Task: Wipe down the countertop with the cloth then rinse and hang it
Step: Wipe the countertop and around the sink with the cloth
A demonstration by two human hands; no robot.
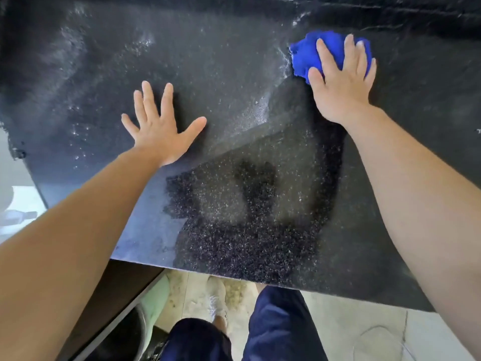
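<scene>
A black speckled stone countertop (234, 74) fills most of the view, with wet streaks and droplets across it. A bunched bright blue cloth (304, 57) lies on it at the upper right. My right hand (341, 82) presses flat on the cloth, fingers straight and spread over it. My left hand (158, 126) rests flat on the bare counter to the left of centre, fingers spread, holding nothing.
The counter's front edge (234, 276) runs across the bottom, its left edge (39, 188) down the left side. Below lie pale floor tiles (351, 316), my legs in dark shorts (276, 324), and a white shoe (217, 295).
</scene>
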